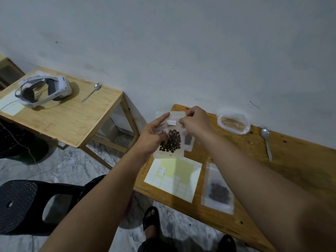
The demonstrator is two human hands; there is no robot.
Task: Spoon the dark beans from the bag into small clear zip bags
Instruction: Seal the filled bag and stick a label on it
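A single wide-angle head-worn view looks forward and down, tilted, from close above the left hand (154,135) and right hand (195,120) holding a small clear zip bag (175,116), over a brown wooden table (300,170) against a pale grey wall (181,51).

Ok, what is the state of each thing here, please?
Held zip bag: off the table, holds dark beans, labelled.
Left hand: grips the bag's left side.
Right hand: fingers pinch its top edge.
Second zip bag: lies flat, beans inside.
Right spoon: lies flat, empty.
Label sheet: flat, partly used.
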